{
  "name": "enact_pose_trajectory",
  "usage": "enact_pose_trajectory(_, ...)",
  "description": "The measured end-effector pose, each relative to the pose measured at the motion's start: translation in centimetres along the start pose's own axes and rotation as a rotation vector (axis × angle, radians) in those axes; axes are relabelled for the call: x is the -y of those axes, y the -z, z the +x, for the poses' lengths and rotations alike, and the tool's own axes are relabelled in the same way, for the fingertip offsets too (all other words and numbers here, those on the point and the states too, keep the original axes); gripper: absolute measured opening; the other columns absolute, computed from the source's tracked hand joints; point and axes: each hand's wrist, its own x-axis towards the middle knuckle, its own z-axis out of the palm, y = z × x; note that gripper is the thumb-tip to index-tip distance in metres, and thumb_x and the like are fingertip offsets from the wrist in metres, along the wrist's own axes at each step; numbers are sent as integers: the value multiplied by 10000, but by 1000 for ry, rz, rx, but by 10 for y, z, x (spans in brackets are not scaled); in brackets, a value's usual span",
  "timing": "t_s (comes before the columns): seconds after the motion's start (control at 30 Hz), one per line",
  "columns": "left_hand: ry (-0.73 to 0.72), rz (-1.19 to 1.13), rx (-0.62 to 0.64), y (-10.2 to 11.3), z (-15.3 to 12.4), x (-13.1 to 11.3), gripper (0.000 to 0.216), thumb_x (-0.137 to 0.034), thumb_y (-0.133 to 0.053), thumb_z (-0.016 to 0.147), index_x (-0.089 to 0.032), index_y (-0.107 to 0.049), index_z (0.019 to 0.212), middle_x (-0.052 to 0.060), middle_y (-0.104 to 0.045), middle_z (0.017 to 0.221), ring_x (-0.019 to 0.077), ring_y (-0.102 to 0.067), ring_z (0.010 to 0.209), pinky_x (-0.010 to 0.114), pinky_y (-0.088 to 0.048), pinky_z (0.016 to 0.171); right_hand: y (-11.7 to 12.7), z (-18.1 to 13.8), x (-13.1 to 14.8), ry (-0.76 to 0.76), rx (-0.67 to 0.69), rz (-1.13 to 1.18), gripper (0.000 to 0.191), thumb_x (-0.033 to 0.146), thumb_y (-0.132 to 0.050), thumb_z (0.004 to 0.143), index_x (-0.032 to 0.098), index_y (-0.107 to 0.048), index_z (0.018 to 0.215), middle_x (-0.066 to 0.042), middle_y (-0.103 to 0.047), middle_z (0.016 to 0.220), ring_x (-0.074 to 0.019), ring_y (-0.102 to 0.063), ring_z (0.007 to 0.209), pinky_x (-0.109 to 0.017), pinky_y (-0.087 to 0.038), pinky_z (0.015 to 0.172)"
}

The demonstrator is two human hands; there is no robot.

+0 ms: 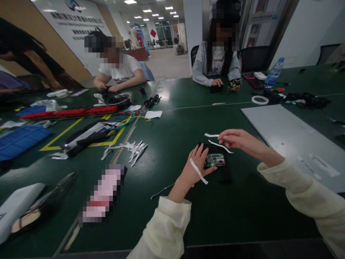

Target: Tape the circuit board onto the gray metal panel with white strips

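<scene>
My left hand (195, 163) lies spread at the left side of a green circuit board (217, 159), its thumb along the board's lower edge. The board sits in or on a black piece (225, 176), partly covered by the hand. A white strip (198, 171) lies across the back of this hand. Just above the board, my right hand (237, 140) is closed in a pinch on a thin white strip of tape (212, 135). A second white strip (219, 145) hangs or lies under those fingertips; whether it is held too is unclear.
Crumpled white strips (136, 151) lie left of my hands, near a blurred-out pink phone-like object (104, 194). A large grey panel (291, 133) is at the right, with a white tape roll (260, 100) beyond. Other people sit across the green table (172, 122).
</scene>
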Motion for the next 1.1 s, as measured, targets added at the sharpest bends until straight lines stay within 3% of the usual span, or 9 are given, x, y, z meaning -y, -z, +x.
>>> enact_pose_trajectory(0.13,-41,-28,-41,-7,-1,5,738,-520,-615,785,-170,-355,1381,182,-339,1470,339,-281,1380,544,-296,1080,-61,-6,-21,33,151,60,226,358,-580,843,207,-666,988,-12,-640,890,-84,-547,696,-237,-448,662)
enact_pose_trajectory(0.3,-77,-11,11,-5,-7,9,610,-348,-520,869,-125,-331,1404,199,-264,1507,313,-186,1417,526,-243,1109,-82,-7,-62,-45,199,-56,239,357,-536,871,177,-638,990,-17,-654,846,-77,-563,636,-220,-440,588)
enact_pose_trajectory(0.47,-43,14,81,0,-5,6,653,-379,-533,849,-78,-347,1397,225,-240,1510,329,-163,1420,523,-214,1116,-78,-10,-65,-213,257,-104,322,414,-505,885,206,-536,1128,-12,-686,771,-65,-560,512,-166,-369,454)
enact_pose_trajectory(0.67,-54,24,81,0,-4,5,711,-455,-554,824,-75,-349,1388,240,-248,1502,343,-171,1416,538,-208,1110,-74,-16,-54,-319,300,-108,346,456,-490,884,216,-494,1132,-35,-709,795,-76,-596,499,-140,-344,409)
enact_pose_trajectory(0.9,-59,53,84,0,-4,6,744,-418,-580,817,-53,-304,1404,254,-232,1503,350,-158,1417,526,-209,1112,-57,-26,-51,-385,429,-134,434,525,-456,887,185,-494,1156,-93,-720,898,-75,-614,516,-134,-342,400)
enact_pose_trajectory(1.1,-18,59,30,-3,-4,2,756,-570,-519,833,-109,-333,1402,214,-259,1506,329,-191,1414,524,-225,1109,-27,-41,-39,-363,429,-155,480,553,-467,877,182,-506,1179,-82,-715,882,-75,-609,519,-144,-333,405)
